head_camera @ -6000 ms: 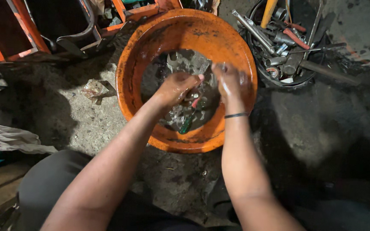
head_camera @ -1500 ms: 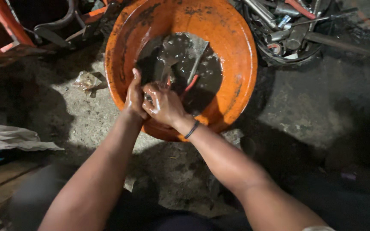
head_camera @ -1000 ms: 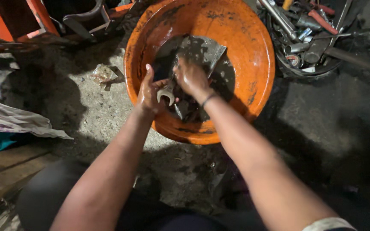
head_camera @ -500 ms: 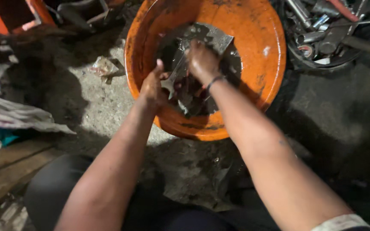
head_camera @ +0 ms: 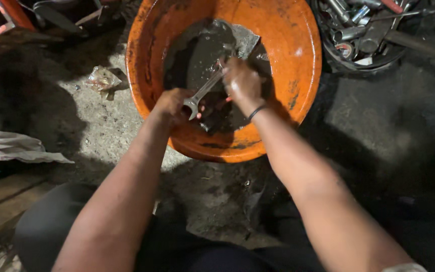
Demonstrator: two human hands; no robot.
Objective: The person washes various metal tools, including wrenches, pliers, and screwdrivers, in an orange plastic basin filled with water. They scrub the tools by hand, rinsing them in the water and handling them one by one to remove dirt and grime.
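A wide orange basin [head_camera: 298,65] sits on the dirty ground, with dark oily liquid [head_camera: 197,50] in its bottom. Over the liquid a metal open-ended wrench [head_camera: 205,91] lies slanted between my hands. My right hand [head_camera: 242,83], with a dark band on its wrist, grips the wrench's upper end. My left hand [head_camera: 173,105] is closed near the wrench's lower jaw and touches it. Both hands are wet and grimy.
A dark round container [head_camera: 373,30] full of sockets and metal tools stands at the upper right. Crumpled plastic [head_camera: 101,79] lies left of the basin. Pale cloth [head_camera: 11,148] and wooden planks [head_camera: 1,201] are at the left. Red metal frame parts [head_camera: 6,15] are at the top left.
The view has shifted slightly. My hands have drawn apart in the basin, and the wrench now shows clearly above the liquid, held between them.
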